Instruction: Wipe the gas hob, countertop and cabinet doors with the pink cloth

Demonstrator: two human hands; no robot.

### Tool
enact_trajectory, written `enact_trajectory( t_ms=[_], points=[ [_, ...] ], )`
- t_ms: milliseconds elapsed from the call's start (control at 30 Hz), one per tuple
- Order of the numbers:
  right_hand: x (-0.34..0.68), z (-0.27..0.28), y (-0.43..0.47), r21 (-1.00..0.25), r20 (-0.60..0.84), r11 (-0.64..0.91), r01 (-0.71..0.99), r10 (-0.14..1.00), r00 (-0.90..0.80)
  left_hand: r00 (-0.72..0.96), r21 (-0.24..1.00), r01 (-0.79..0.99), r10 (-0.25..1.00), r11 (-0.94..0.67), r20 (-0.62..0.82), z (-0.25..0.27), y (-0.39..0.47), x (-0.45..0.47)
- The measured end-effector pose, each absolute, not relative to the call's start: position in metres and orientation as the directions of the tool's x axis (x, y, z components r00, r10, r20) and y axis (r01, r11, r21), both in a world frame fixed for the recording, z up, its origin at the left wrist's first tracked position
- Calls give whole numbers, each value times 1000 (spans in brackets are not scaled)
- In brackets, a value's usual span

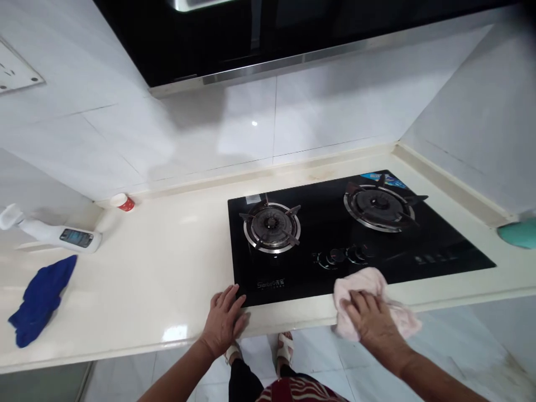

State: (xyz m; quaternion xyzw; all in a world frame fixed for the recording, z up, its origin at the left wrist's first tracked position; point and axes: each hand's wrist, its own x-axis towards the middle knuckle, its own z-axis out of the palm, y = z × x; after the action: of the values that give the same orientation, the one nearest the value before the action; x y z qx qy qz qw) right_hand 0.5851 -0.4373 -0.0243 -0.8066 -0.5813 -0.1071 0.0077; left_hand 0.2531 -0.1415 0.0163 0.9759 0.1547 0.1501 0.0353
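Under my right hand [371, 318] a pale pink cloth [349, 287] is bunched against the counter's front edge, overlapping the front rim of the black glass gas stove [312, 279]. Part of the cloth hangs past the edge, and my fingers press into it. My left hand [226, 315] rests on the cream countertop [180, 268] by the stove's front left corner, fingers stretched out and holding nothing. Two burners sit on the stove, a left burner [272, 226] and a right burner [379, 206], with control knobs [337, 255] between them near the front.
A blue cloth [44, 298] and a white spray bottle [54, 233] lie at the left. Against the back wall is a red and white paper cup [123, 202]. The black range hood [293, 33] overhangs the stove. A green object [519, 233] is partly visible at the right.
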Motion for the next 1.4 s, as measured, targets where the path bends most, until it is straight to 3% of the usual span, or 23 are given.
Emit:
enact_trajectory(
  t_ms=[300, 400, 500, 567, 667, 733, 767, 867, 933, 1000, 1067, 1167, 1267, 1400],
  points=[
    [407, -36, -309, -179, 247, 86, 980, 968, -40, 904, 151, 308, 338, -939, 262, 12, -142, 250],
    [388, -16, -288, -392, 166, 174, 903, 979, -117, 902, 186, 313, 353, -931, 249, 11, -140, 248],
    [400, 11, -283, -751, 48, 105, 652, 993, -105, 894, 253, 306, 368, -918, 255, 10, -138, 245],
    [417, 31, -285, -899, -58, -42, 436, 998, -22, 886, 306, 304, 385, -902, 258, 8, -137, 244],
    [447, 57, -289, -979, -203, -204, 5, 978, 53, 881, 360, 312, 410, -879, 238, 6, -136, 244],
    [469, 65, -293, -927, -283, -265, -265, 959, 31, 884, 366, 314, 411, -876, 223, 6, -136, 244],
    [481, 66, -295, -911, -305, -280, -303, 951, 38, 886, 361, 318, 410, -877, 217, 6, -137, 245],
    [519, 54, -307, -927, -375, -358, -115, 860, 345, 880, 330, 337, 419, -882, 222, 9, -139, 246],
    [536, 43, -315, -906, -258, -409, 112, 741, 620, 879, 309, 342, 418, -888, 229, 10, -140, 247],
    [536, 35, -321, -851, -47, -389, 352, 725, 688, 880, 294, 342, 414, -893, 232, 11, -141, 247],
    [518, 31, -320, -748, 124, -281, 601, 831, 543, 879, 286, 342, 412, -895, 240, 11, -142, 247],
    [474, 28, -301, -517, 234, -151, 842, 922, 309, 875, 304, 328, 409, -894, 260, 9, -141, 246],
    [438, 27, -272, -407, 281, -56, 912, 942, 183, 879, 348, 314, 409, -883, 245, 7, -140, 243],
    [414, 28, -237, -421, 270, 109, 901, 963, 9, 831, 391, 375, 492, -840, 260, 3, -142, 239]
  ],
)
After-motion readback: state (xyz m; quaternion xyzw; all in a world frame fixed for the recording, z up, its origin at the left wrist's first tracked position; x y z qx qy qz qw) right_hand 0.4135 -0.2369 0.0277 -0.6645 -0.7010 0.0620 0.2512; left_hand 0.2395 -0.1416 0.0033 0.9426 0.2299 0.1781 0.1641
